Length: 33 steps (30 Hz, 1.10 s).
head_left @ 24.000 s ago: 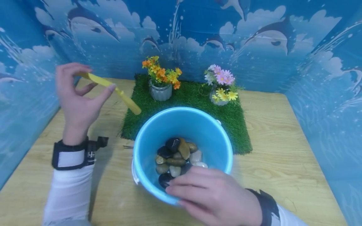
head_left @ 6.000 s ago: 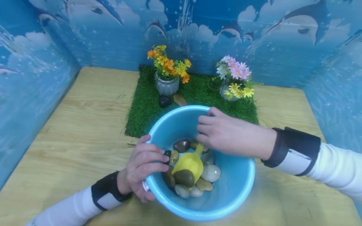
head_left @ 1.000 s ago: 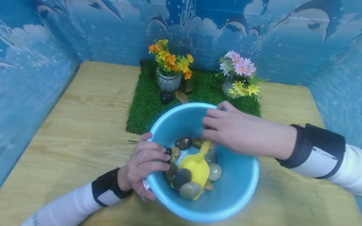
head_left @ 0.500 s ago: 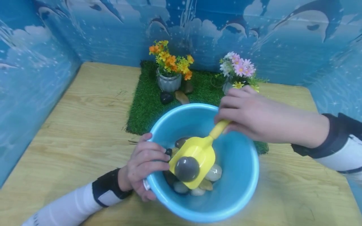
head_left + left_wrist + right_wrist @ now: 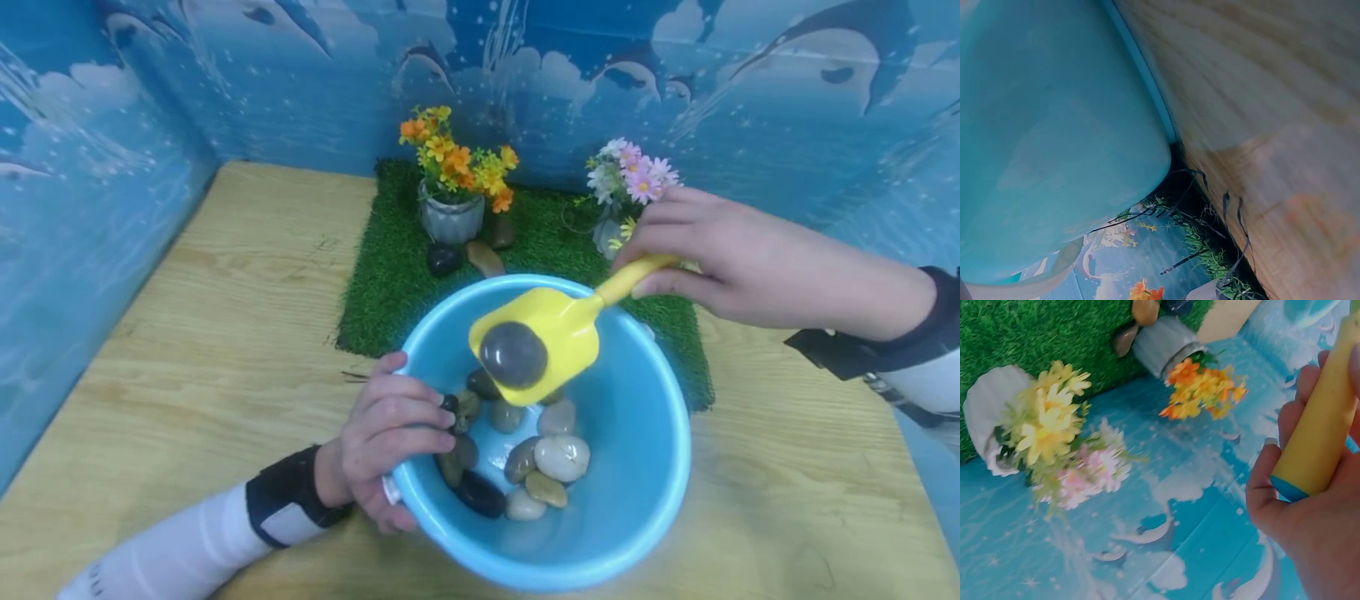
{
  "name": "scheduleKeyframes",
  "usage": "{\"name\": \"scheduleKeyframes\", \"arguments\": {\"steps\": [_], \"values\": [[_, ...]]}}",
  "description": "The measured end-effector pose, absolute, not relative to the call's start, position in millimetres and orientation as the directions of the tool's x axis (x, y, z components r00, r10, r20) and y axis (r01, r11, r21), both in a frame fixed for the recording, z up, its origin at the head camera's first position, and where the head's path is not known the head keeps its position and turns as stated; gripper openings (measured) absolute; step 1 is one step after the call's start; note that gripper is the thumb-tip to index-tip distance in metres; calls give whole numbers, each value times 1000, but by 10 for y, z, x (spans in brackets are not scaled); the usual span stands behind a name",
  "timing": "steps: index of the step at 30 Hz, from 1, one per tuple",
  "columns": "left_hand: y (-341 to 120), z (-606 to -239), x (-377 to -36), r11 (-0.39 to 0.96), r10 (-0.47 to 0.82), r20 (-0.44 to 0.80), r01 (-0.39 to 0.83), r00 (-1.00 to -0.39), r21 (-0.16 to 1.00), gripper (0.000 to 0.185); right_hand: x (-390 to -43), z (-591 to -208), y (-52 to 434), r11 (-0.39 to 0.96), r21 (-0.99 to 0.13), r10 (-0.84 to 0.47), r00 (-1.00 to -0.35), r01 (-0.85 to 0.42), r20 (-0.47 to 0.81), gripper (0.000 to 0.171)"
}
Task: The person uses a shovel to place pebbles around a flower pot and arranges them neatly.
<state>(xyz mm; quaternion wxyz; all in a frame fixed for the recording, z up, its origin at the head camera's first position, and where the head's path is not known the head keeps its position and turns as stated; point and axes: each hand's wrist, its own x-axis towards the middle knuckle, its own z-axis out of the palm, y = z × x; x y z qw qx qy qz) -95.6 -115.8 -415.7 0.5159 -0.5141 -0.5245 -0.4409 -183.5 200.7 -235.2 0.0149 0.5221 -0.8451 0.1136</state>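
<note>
My right hand (image 5: 643, 268) pinches the handle of a yellow toy scoop (image 5: 558, 329) and holds it above the far side of a light-blue bucket (image 5: 671, 467). A round grey stone (image 5: 513, 354) lies on the scoop's blade. Several smooth pebbles (image 5: 536, 462) lie on the bucket's bottom. My left hand (image 5: 405, 442) grips the bucket's near-left rim, fingers curled inside and thumb outside. In the right wrist view the yellow handle (image 5: 1322, 425) runs through my curled fingers (image 5: 1272, 487). The left wrist view shows only the bucket's outer wall (image 5: 1054, 137) and the wooden table (image 5: 1272, 94).
A green grass mat (image 5: 382, 283) lies behind the bucket. On it stand a grey pot of orange flowers (image 5: 452, 218) and a pot of pink flowers (image 5: 626, 171). Three stones (image 5: 444, 259) lie beside the orange-flower pot. Blue dolphin-print walls (image 5: 112, 167) enclose three sides.
My right hand has lifted the scoop with the grey stone out of the pebbles and carried it up and back toward the mat. The left hand stays on the rim.
</note>
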Motion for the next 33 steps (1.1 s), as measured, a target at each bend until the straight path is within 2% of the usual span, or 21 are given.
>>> {"name": "scheduleKeyframes", "arguments": {"steps": [9,13,19,24,33], "values": [[-1178,-4122,-947,86,108,993,994,53,-63,56,-2017,-2369,2022,612,-113,-756,-621,-783,207,21],[-1136,-3974,-948,83,102,992,993,72,-80,55,-2122,-2493,2002,701,-107,-689,-708,-705,153,21],[-1099,-3853,-947,79,99,992,993,76,-84,54,-2276,-2768,1961,789,-117,-605,-796,-603,17,22],[-1093,-3848,-937,79,93,992,992,89,-97,54,-2367,-2942,1923,847,-105,-529,-845,-521,-73,24],[-1094,-3871,-932,83,86,993,992,85,-92,55,-2568,-3136,1704,860,-4,-510,-859,-510,-36,28]]}}
